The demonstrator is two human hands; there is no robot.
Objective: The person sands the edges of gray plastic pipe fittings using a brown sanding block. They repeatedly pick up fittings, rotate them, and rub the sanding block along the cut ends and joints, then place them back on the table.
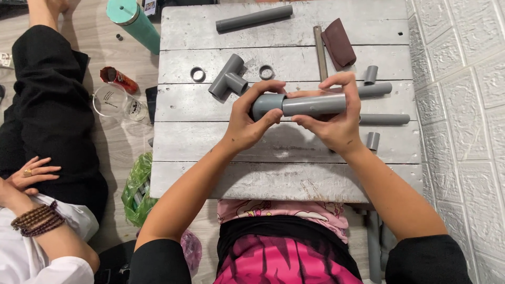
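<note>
Two hands join grey pipe parts above the worktop.

From the left, we see a grey tee fitting lying on the boards; then our left hand grips the grey coupling, and our right hand is closed around the short grey pipe, whose end sits in the coupling, just above the boards.

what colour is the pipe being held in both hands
Grey, same as the fitting on the pipe; head view shows it.
</note>
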